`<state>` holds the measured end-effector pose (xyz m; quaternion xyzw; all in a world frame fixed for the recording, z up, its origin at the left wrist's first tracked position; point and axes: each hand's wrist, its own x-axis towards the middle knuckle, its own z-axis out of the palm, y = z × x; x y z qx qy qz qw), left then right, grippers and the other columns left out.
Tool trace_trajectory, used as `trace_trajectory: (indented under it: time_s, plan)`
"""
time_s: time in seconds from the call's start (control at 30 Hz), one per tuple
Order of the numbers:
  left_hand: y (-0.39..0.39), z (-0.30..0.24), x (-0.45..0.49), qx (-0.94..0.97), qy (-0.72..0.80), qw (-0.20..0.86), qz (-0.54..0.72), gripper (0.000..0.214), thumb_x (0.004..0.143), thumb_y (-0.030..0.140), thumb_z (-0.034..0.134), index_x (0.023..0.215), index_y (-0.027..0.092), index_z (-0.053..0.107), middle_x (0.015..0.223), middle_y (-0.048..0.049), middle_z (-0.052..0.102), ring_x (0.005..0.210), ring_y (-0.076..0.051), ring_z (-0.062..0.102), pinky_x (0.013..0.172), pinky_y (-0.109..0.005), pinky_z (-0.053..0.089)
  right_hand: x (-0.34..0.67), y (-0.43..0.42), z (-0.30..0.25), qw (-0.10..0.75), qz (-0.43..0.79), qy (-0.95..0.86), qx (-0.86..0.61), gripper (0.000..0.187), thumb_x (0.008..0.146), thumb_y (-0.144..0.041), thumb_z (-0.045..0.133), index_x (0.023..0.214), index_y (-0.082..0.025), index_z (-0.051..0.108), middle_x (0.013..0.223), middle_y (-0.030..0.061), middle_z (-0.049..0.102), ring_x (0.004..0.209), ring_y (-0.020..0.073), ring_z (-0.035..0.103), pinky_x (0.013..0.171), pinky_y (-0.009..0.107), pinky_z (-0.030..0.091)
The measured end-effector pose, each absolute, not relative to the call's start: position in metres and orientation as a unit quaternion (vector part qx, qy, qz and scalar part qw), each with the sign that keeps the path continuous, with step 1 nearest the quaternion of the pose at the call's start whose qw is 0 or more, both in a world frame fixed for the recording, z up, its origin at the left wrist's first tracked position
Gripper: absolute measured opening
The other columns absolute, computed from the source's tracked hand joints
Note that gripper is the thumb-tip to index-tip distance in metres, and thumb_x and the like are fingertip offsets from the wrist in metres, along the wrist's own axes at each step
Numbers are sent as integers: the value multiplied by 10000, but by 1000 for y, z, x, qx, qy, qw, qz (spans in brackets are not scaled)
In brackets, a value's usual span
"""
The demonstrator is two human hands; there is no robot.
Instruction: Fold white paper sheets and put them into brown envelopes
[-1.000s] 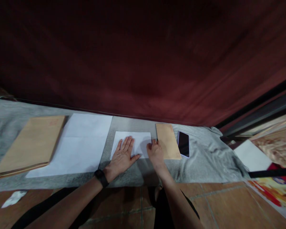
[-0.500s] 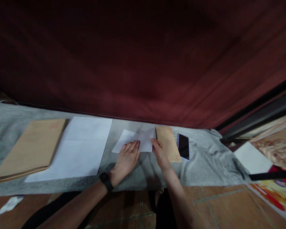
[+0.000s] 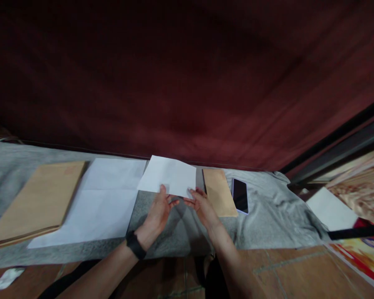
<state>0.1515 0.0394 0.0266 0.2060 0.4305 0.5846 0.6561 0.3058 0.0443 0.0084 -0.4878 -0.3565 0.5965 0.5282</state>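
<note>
A folded sheet of white paper (image 3: 170,173) is held up by its near edge, lifted off the grey cloth. My left hand (image 3: 159,209) pinches it left of the middle, thumb on top and fingers beneath. Near the right corner my right hand (image 3: 202,205) grips the same edge, also with the thumb above. A black band circles my left wrist. Just right of my right hand lies a brown envelope (image 3: 220,193), flat on the cloth.
A phone (image 3: 240,196) lies right of the envelope. On the left, a stack of brown envelopes (image 3: 40,193) partly covers large white sheets (image 3: 107,207). Grey cloth (image 3: 268,216) covers the surface, and a dark red curtain-like sheet (image 3: 187,104) rises behind it. Tiled floor (image 3: 293,274) shows below.
Both hands have raised the folded paper from the cloth. My left hand has gone from pressing flat on it to pinching its near edge; my right hand has shifted slightly left.
</note>
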Motion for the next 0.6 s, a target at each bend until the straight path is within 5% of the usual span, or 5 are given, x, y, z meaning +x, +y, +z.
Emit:
trace_trajectory:
  time_s: [0.17, 0.43, 0.5, 0.6]
  plan:
    - [23, 20, 152, 156, 442, 692, 549, 199, 963, 377, 593, 903, 188, 616, 831, -34, 720, 758, -152, 703, 650, -253, 554, 311, 45, 5, 507, 565, -360, -543, 369, 668, -445, 782, 893, -194, 633, 769, -9, 671, 565, 134, 614, 516, 255, 523]
    - [3, 18, 141, 247, 396, 831, 303, 405, 901, 505, 603, 858, 121, 725, 798, -107, 746, 686, -177, 697, 615, -259, 500, 319, 37, 4, 448, 559, -366, -595, 312, 626, -416, 750, 811, -204, 615, 650, -40, 629, 493, 140, 599, 437, 250, 497]
    - [2, 21, 142, 350, 394, 789, 315, 416, 885, 535, 600, 817, 142, 717, 776, -88, 733, 661, -174, 678, 607, -260, 490, 321, 33, 5, 433, 576, -356, -596, 311, 620, -401, 741, 818, -194, 619, 650, -33, 644, 498, 145, 612, 454, 254, 511]
    - [13, 26, 141, 558, 453, 572, 395, 314, 911, 453, 565, 835, 186, 712, 822, -65, 729, 765, -195, 678, 727, -302, 531, 324, 26, 9, 406, 601, -346, -595, 274, 645, -370, 722, 820, -197, 602, 639, -25, 663, 531, 156, 639, 501, 262, 540]
